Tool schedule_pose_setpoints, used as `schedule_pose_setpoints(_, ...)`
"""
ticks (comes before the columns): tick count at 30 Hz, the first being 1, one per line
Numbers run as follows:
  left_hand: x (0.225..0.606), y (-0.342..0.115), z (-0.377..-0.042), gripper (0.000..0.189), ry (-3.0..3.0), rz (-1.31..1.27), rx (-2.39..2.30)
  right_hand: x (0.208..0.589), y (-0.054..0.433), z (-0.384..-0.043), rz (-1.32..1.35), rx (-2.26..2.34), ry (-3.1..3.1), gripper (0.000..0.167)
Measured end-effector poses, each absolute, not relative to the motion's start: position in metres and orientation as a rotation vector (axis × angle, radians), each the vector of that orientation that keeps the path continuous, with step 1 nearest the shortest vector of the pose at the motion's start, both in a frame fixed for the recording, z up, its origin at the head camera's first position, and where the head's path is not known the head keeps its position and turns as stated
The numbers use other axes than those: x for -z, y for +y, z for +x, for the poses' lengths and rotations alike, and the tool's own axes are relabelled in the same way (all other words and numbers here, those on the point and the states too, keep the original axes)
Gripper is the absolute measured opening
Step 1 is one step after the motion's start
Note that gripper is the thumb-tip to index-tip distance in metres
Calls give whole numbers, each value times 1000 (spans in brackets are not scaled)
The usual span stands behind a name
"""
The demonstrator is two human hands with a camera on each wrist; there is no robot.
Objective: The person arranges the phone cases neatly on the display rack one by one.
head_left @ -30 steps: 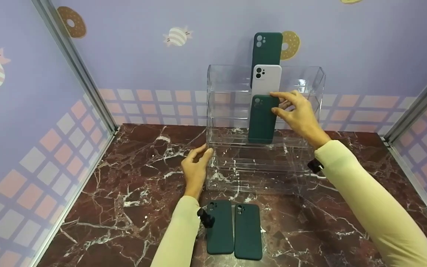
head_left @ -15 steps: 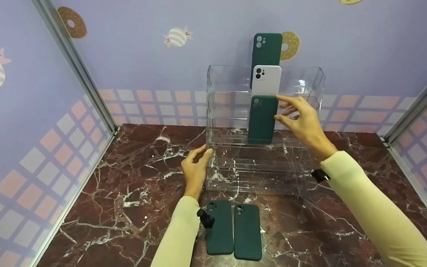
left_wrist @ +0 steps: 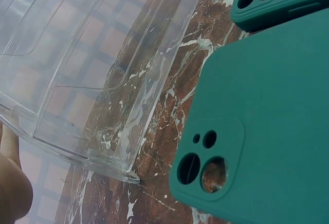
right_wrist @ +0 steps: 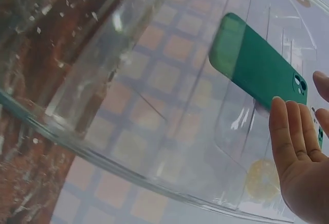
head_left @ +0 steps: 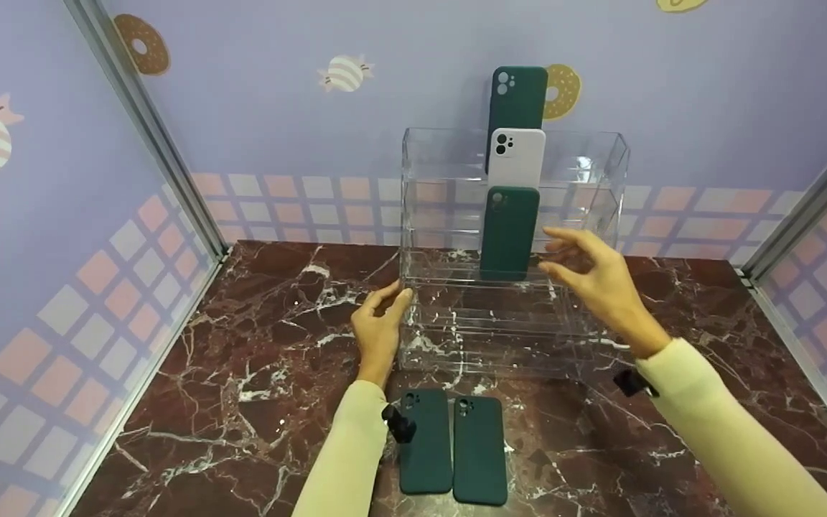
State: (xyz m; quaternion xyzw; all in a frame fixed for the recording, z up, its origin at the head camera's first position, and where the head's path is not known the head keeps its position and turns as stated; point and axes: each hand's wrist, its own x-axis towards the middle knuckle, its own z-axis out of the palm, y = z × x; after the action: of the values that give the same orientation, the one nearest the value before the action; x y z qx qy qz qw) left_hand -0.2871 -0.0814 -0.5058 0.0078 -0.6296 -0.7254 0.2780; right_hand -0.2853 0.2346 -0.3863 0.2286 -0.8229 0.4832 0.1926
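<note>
Green cases (head_left: 510, 233): 4; 2 in 1 clear rack (head_left: 446, 158), 2 on table (head_left: 263, 438)
White case (head_left: 520, 164): 1, in rack
Left hand (head_left: 377, 323): touches rack, grip unclear
Right hand (head_left: 596, 276): loose, holding nothing

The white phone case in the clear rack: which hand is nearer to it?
Right. The right hand is below the white phone case and to its right, apart from it. The left hand is farther, lower, to its left, at the edge of the clear rack.

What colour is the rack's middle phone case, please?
The middle case is white, clearest in the head view.
</note>
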Motion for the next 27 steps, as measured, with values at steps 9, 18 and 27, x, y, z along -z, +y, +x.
schedule_pose_setpoints(9,506,-80,-288,26,-1684,28,1927,419,234,-257,652,-1364,-2377,52)
schedule_pose_setpoints(18,505,-82,-285,23,-1703,26,1951,457,224,-233,756,-1433,-2437,45)
schedule_pose_setpoints(27,503,-82,-284,23,-1728,34,1952,487,218,-216,762,-1426,-2578,40)
